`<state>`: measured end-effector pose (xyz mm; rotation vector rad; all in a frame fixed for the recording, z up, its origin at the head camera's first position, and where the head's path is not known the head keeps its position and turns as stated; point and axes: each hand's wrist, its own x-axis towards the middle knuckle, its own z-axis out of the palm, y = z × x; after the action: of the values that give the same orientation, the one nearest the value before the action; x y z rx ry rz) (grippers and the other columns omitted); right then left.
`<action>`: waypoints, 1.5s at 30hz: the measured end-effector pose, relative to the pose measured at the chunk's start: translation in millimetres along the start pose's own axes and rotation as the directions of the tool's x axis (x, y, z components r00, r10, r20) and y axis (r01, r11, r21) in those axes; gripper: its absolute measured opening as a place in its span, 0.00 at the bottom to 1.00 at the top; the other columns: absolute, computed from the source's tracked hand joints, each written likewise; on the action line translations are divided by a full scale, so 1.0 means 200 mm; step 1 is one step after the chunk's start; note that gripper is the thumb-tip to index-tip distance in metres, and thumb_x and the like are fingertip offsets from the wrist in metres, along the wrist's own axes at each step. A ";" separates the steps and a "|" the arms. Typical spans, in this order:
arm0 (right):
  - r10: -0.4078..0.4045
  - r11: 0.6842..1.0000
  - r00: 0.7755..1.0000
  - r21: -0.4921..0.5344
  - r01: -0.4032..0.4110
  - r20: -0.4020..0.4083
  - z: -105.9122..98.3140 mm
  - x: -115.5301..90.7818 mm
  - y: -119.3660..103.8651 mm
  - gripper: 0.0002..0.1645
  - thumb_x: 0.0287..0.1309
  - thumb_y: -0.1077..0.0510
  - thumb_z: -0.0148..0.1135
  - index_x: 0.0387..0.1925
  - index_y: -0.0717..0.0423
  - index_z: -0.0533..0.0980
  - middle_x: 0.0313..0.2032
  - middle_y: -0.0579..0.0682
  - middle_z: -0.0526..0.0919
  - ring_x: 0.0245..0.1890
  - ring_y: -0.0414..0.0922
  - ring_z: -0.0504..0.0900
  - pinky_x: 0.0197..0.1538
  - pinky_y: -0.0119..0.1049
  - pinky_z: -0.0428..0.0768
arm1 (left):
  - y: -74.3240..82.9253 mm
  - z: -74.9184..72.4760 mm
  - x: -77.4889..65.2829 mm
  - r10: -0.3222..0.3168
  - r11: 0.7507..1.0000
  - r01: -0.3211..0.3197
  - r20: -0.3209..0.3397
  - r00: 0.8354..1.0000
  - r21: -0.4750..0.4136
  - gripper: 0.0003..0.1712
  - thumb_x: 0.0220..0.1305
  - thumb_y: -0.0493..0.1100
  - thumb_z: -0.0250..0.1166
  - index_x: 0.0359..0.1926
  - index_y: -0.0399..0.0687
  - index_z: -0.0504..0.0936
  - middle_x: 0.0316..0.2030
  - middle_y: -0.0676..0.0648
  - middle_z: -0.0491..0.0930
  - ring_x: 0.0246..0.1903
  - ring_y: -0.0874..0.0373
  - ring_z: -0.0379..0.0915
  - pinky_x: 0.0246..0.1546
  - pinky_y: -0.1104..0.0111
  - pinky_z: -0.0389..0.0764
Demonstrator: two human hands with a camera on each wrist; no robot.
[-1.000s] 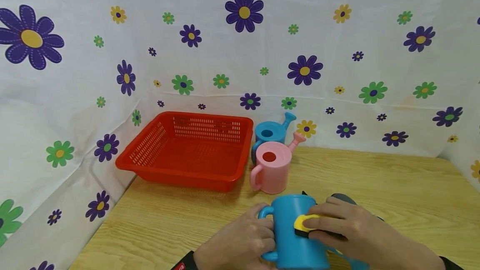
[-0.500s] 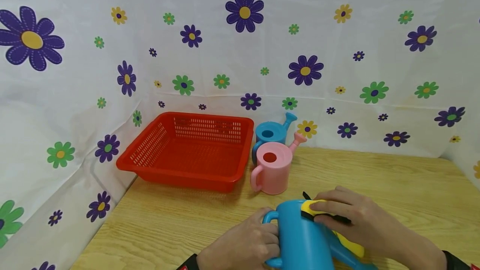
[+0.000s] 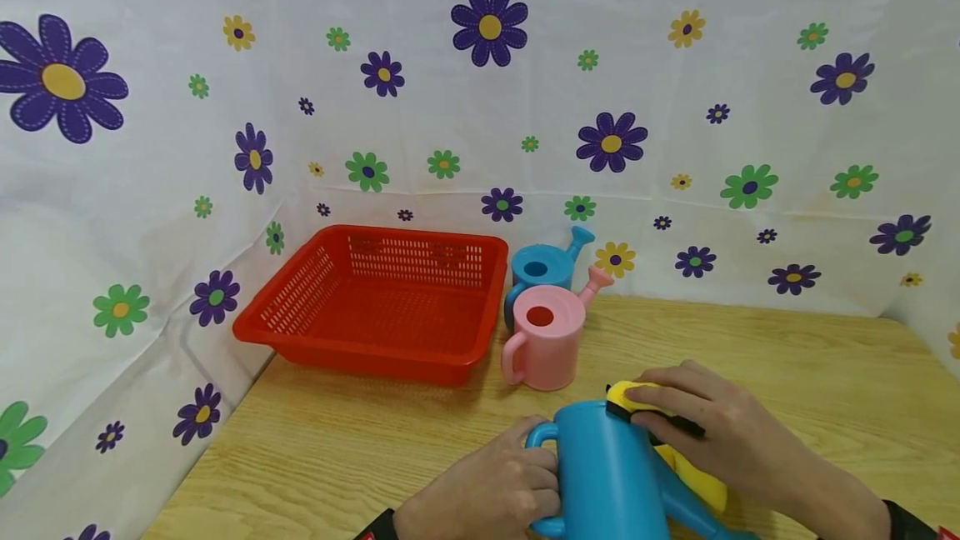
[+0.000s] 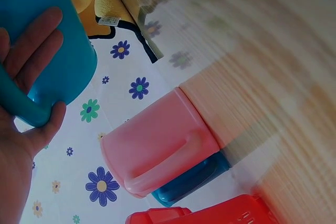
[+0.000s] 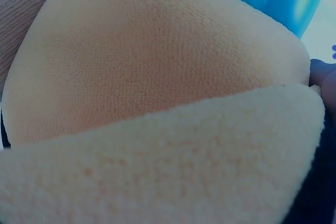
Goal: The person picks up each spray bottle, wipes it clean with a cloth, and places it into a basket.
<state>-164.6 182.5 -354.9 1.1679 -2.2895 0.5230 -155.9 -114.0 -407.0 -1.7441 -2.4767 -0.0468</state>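
Note:
My left hand point(image 3: 491, 482) grips the handle of a blue watering can point(image 3: 611, 473), which is tilted with its spout towards the lower right. In the left wrist view the fingers point(image 4: 37, 51) reach through the handle beside the can's body. My right hand point(image 3: 723, 432) pinches a yellow cloth point(image 3: 633, 396) with a black border against the can's upper right edge. Part of the cloth hangs below that hand, behind the spout. Folds of the cloth point(image 5: 157, 51) fill most of the right wrist view and hide the right fingers there.
A red plastic basket point(image 3: 375, 361) stands at the left of the wooden table point(image 3: 360, 432). Beside it are a pink watering can point(image 3: 551, 348) and, behind that, a smaller-looking blue watering can point(image 3: 558, 261). A flowered white curtain point(image 3: 420, 107) closes off the back and left.
The right hand and cloth have moved from the can's side up to its far edge. The held can has shifted slightly right and down, and more of the hanging cloth shows.

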 end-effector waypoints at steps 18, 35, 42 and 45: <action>-0.010 1.000 0.999 -0.020 0.010 -0.034 0.00 -0.01 0.00 0.30 0.71 0.36 0.42 0.49 0.44 0.85 0.46 0.42 0.88 0.41 0.40 0.86 0.46 0.20 0.82 | 0.00 -0.01 0.00 0.012 1.000 -0.012 -0.006 1.000 -0.004 0.26 0.66 0.73 0.56 0.48 0.65 0.86 0.37 0.66 0.86 0.40 0.72 0.73 0.74 0.49 0.66; -0.214 0.959 0.977 0.191 0.209 0.006 0.02 -0.06 -0.02 0.16 0.69 0.48 0.62 0.52 0.47 0.84 0.46 0.46 0.89 0.40 0.36 0.81 0.47 0.15 0.77 | -0.01 0.01 -0.02 -0.018 1.000 0.018 -0.030 0.999 -0.009 0.27 0.66 0.73 0.56 0.46 0.63 0.87 0.33 0.66 0.83 0.39 0.72 0.72 0.72 0.48 0.68; -0.255 0.942 0.964 0.247 0.229 0.078 0.00 -0.07 -0.06 0.18 0.66 0.50 0.66 0.56 0.46 0.82 0.48 0.45 0.89 0.40 0.36 0.78 0.44 0.14 0.75 | -0.02 0.01 -0.02 -0.014 1.000 0.014 -0.095 0.995 -0.004 0.24 0.69 0.71 0.56 0.37 0.62 0.87 0.27 0.64 0.78 0.36 0.70 0.69 0.69 0.48 0.72; -0.257 0.941 0.962 0.253 0.227 0.090 -0.01 -0.08 -0.07 0.18 0.64 0.51 0.68 0.55 0.45 0.82 0.47 0.45 0.89 0.39 0.35 0.78 0.44 0.15 0.75 | -0.03 0.01 -0.03 -0.022 1.000 0.021 -0.101 0.995 -0.009 0.25 0.69 0.71 0.55 0.36 0.62 0.87 0.27 0.64 0.77 0.35 0.71 0.69 0.69 0.48 0.72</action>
<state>-145.5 185.4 -361.2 1.6167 -2.1820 0.6630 -159.3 -120.6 -409.5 -1.6745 -2.4265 -0.1441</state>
